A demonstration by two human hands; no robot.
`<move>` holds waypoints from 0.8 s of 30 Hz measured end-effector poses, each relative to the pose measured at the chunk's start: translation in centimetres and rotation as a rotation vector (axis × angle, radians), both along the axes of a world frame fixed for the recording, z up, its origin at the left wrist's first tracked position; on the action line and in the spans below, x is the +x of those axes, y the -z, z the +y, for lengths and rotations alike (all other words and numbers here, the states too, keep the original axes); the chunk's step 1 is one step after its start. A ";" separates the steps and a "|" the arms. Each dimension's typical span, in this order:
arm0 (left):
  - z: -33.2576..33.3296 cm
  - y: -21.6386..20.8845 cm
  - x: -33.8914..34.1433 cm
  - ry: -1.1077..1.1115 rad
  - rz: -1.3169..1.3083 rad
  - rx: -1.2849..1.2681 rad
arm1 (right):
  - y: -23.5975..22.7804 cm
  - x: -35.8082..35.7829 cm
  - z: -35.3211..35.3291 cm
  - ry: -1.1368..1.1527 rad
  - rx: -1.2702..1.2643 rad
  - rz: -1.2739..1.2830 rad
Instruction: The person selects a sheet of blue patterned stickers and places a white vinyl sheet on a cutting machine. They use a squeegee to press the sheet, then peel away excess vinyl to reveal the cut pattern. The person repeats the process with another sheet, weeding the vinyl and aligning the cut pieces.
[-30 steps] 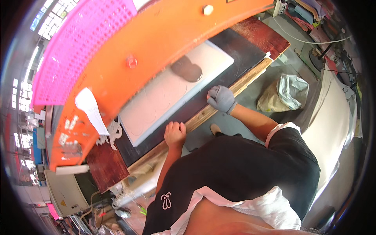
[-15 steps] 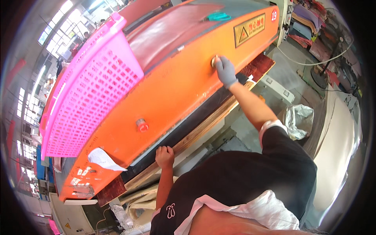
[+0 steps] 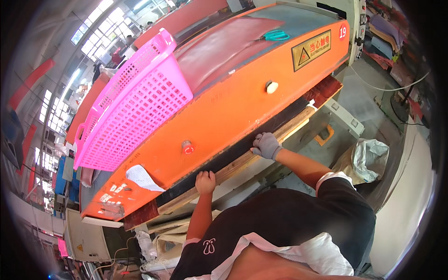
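Observation:
An orange machine beam (image 3: 233, 109) with a push knob (image 3: 271, 87) and a red button (image 3: 187, 148) stretches across in front of me. Beneath it lies a black slab (image 3: 186, 183) on a layered wooden board (image 3: 238, 167). My bare left hand (image 3: 205, 182) is closed over the near edge of the board, its fingertips on the black slab. Farther right, my right hand (image 3: 267, 145) in a grey glove has its fingers curled over the same edge, below the knob and apart from it.
A pink plastic basket (image 3: 135, 114) stands on the beam's left part, beside dark red sheet material (image 3: 224, 51) and teal-handled scissors (image 3: 276, 35). A paper sheet (image 3: 142, 178) hangs on the beam. A lined sack (image 3: 368, 161) stands at right, near stacked sheets (image 3: 382, 32).
My right hand has left the knob and come down and nearer, onto the board's edge. My left hand stays on the board. The whole view has shifted slightly.

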State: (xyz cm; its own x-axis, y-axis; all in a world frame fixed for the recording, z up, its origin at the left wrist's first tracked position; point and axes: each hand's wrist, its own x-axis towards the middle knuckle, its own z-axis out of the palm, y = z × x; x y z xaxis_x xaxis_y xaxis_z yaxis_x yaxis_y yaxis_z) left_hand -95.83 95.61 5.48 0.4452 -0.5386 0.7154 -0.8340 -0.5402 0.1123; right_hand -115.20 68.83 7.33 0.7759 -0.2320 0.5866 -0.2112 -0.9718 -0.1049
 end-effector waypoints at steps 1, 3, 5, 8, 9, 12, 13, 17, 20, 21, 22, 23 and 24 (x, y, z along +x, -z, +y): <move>-0.1 0.0 0.1 -0.001 0.022 0.001 | 0.1 0.0 0.0 0.007 0.006 0.043; -0.4 0.1 0.5 -0.029 0.098 0.048 | -0.1 -0.3 0.0 0.025 -0.029 0.070; -0.6 0.1 0.8 0.022 0.073 0.022 | -0.4 -0.6 0.2 0.065 -0.056 0.084; -0.7 0.0 1.2 0.065 0.076 0.022 | -0.6 -0.3 0.0 0.105 -0.026 0.122; -0.7 -0.1 1.3 0.055 0.104 0.043 | -0.6 0.0 -0.3 0.098 -0.009 0.112; -1.5 -0.7 1.6 0.036 0.161 0.080 | -0.3 1.2 -1.3 0.095 0.046 0.122; -1.7 -0.9 1.4 0.031 0.169 0.093 | -0.2 1.2 -1.5 0.096 0.063 0.083; -2.7 -0.8 -0.6 0.050 0.221 0.154 | 0.8 -0.6 -1.9 0.087 0.061 -0.062; -0.3 0.4 -4.0 0.057 0.251 0.228 | 2.8 -4.3 0.3 0.053 0.043 -0.176; 0.5 0.9 -5.4 0.057 0.243 0.240 | 3.5 -5.7 1.3 0.060 0.041 -0.195; 1.4 1.2 -6.7 0.087 0.216 0.216 | 3.9 -6.8 2.4 0.067 0.010 -0.255; 2.5 1.6 -8.1 0.112 0.236 0.203 | 4.4 -8.0 3.5 0.087 0.010 -0.265; 3.8 2.0 -9.8 0.141 0.240 0.182 | 4.9 -9.5 4.8 0.100 0.004 -0.280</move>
